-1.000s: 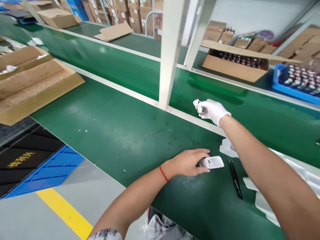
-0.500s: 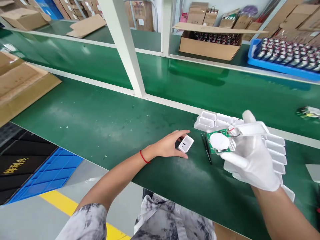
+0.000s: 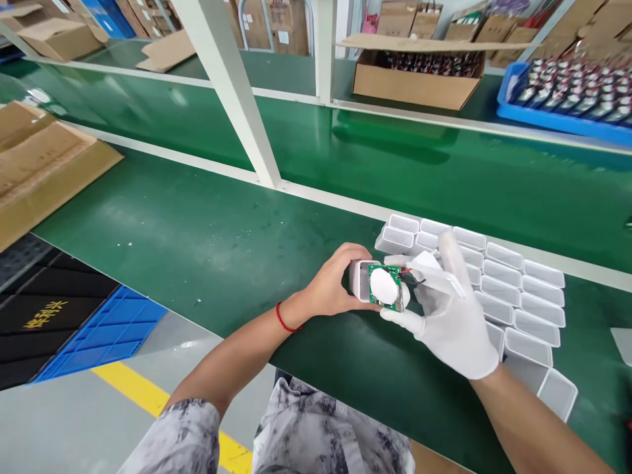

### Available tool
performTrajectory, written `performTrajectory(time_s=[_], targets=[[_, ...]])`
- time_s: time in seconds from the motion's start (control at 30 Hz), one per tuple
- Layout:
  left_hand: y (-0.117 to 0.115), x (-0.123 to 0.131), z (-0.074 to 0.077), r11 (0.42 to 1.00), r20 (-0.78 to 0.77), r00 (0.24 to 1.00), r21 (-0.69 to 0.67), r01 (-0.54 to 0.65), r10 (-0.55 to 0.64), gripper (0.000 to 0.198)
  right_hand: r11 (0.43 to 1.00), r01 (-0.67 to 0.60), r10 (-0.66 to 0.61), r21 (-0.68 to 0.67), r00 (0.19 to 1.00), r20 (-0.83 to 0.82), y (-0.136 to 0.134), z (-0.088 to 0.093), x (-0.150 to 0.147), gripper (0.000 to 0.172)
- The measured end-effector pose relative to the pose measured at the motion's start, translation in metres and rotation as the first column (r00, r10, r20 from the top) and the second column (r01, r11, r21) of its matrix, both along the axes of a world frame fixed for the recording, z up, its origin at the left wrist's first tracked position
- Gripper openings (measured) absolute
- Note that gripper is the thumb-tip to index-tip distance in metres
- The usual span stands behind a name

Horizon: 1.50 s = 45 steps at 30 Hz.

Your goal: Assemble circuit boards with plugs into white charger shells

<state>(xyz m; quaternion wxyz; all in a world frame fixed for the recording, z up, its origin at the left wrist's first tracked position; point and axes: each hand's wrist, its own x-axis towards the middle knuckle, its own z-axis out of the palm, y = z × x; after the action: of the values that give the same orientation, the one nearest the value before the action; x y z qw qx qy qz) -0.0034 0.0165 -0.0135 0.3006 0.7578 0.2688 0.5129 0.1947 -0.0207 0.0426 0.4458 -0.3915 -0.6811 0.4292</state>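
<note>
My bare left hand (image 3: 338, 280), a red cord round its wrist, grips a small white plastic housing (image 3: 356, 282) between thumb and fingers. Its open end faces right. In a white glove, my right hand (image 3: 439, 309) pinches a green circuit board (image 3: 397, 280) bearing a round white pad (image 3: 384, 288). The board's left edge is right at the housing's opening; how far it reaches inside I cannot make out. Thin red and black wires run from the board to a white rectangular piece (image 3: 437, 273), also held in the gloved fingers.
Rows of white open housings (image 3: 501, 288) stand right of and behind my right hand. A cardboard box (image 3: 419, 79) and a blue tray (image 3: 563, 122) of wired parts sit on the far shelf. A slanted white post (image 3: 232, 92) rises behind the bench. A large carton (image 3: 49, 164) lies left.
My right hand has moved left with the circuit board, bringing it up to the housing. My left hand has turned the housing so its opening faces right. The tweezers no longer show.
</note>
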Motion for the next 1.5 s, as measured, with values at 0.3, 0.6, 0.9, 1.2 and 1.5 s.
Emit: performTrajectory(time_s=[0.3,0.6,0.9,1.2,1.5], targets=[[-0.010,-0.001,0.002,0.995,-0.179,0.982,-0.057,-0.077,0.066,0.062,0.999,0.023,-0.021,-0.023,0.998,0.062,0.002,0.008,-0.012,0.064],[-0.007,0.001,-0.003,0.997,-0.143,0.988,0.064,-0.043,0.052,0.060,0.994,0.058,-0.078,0.092,0.970,0.231,0.005,0.010,-0.015,0.044],[-0.007,0.000,-0.001,0.996,-0.159,0.985,0.071,-0.049,0.060,0.055,0.997,0.013,-0.018,0.082,0.998,0.056,-0.002,-0.003,-0.011,0.089],[-0.008,-0.002,-0.001,1.000,-0.218,0.976,-0.004,-0.027,0.025,0.055,0.984,0.109,-0.100,-0.139,0.992,0.072,0.001,0.009,-0.016,0.042],[-0.009,-0.003,0.002,0.999,-0.242,0.970,-0.035,-0.021,0.012,0.053,0.986,0.030,-0.028,-0.162,0.999,0.017,0.002,0.006,-0.009,0.041]])
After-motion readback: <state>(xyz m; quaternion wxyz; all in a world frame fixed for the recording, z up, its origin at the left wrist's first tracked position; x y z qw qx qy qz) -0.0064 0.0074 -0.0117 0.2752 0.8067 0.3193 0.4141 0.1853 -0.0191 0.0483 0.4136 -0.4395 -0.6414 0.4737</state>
